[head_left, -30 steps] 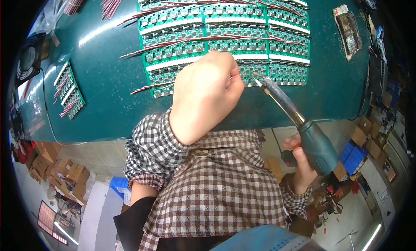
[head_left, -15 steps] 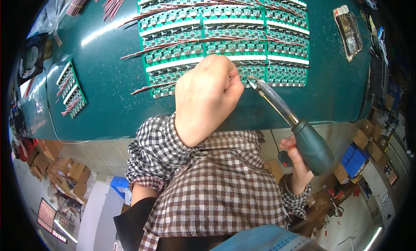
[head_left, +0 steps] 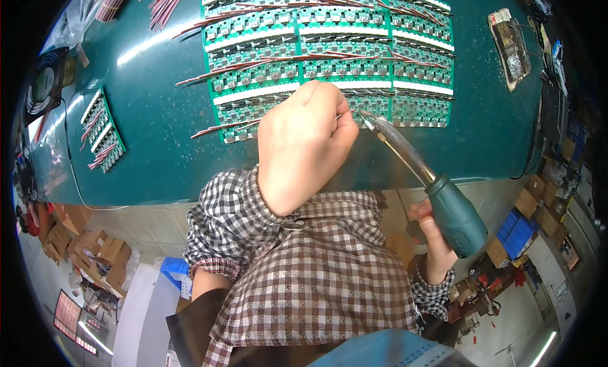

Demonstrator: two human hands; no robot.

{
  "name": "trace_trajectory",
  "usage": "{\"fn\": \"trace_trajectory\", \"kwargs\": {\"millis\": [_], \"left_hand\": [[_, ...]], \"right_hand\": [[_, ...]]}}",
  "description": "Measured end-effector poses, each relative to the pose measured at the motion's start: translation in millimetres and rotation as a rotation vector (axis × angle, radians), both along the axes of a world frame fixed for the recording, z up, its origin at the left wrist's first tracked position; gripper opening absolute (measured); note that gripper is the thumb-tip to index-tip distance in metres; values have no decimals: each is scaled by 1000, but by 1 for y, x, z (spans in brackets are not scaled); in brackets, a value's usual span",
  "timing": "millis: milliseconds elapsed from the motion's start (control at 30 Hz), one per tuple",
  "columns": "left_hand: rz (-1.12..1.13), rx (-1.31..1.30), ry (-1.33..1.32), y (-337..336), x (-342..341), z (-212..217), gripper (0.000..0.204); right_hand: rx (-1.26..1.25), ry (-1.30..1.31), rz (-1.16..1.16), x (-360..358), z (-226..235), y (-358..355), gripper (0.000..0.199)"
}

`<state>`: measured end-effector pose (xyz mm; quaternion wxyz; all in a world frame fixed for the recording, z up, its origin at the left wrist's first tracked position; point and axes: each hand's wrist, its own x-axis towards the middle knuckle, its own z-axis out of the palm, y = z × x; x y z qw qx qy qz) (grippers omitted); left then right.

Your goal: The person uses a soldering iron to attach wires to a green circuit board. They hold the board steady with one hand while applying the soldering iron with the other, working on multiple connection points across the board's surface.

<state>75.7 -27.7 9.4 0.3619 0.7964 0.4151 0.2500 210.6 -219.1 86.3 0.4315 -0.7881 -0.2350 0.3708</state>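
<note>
Closest to the camera is the checked shirt sleeve, and the right hand down by the table's edge, wrapped shut around the teal handle of a soldering iron that slants up and left so its tip sits just beside the left hand. The left hand is curled into a loose fist over the near edge of the green circuit board panel, fingertips pinched narrow on something thin — looks like wire or solder, though I can't tell which since the fist hides it. The panel lies flat on the dark green bench top, rows of little boards with red wire leads sticking out to the left. To do this joint well, I'd say keep the wrist planted on the bench, touch the tip to pad and lead together, and feed from the opposite side — don't drag the hot barrel across neighbouring boards. Further off, a smaller board strip sits at the left, a brownish tip-cleaning holder at the far right.
</note>
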Motion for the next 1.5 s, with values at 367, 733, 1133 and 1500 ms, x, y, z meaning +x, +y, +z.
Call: {"fn": "trace_trajectory", "kwargs": {"millis": [367,733,1133,1500], "left_hand": [[-23,54,72,6,4,2,11],[-30,37,78,6,4,4,10],[-19,46,67,7,4,2,11],[-35,17,64,7,3,4,10]], "right_hand": [[-20,-43,-28,-5,3,9,24],[-12,-37,-43,-6,3,7,27],[-56,31,-21,2,0,-4,43],[-6,-49,26,0,0,1,27]]}}
